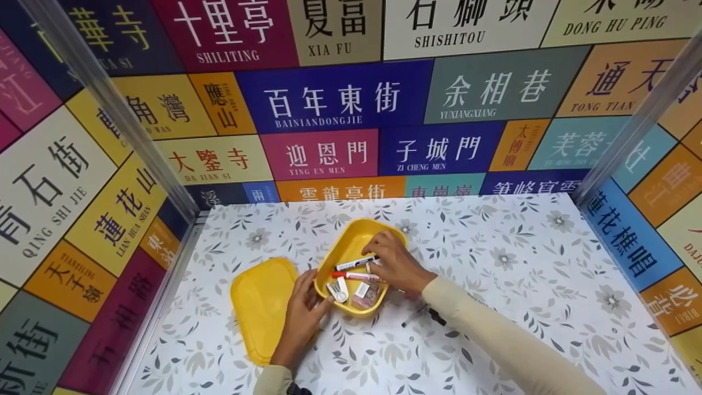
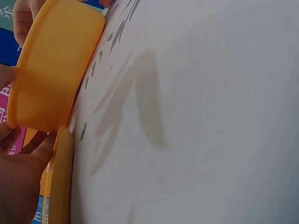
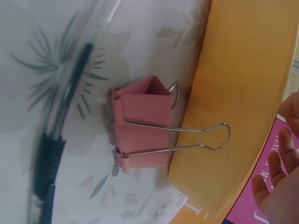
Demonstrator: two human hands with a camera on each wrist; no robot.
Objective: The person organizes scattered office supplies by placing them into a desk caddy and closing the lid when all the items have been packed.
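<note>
My left hand [image 1: 306, 312] grips the left side of an open yellow plastic box [image 1: 356, 312], thumb at its near rim. Over the box's right side my right hand [image 1: 396, 262] reaches in, thumb and fingers pinching the end of a white marker [image 1: 351, 264] with black print. Beneath it lies a white marker with a red cap [image 1: 356, 276]. Nearer the front sit a small white object [image 1: 339, 289] and a pinkish item with a white label [image 1: 364, 293]. Outside, close by the box wall, a pink binder clip [image 3: 142, 130] stands on the table.
The yellow lid [image 1: 260, 307] lies flat left of the box, partly behind my left forearm. A clear pen with black parts [image 3: 49, 163] is on the table near my right wrist. Sign-covered walls [image 1: 334, 101] rise behind the floral tabletop [image 1: 504, 247] and at both sides.
</note>
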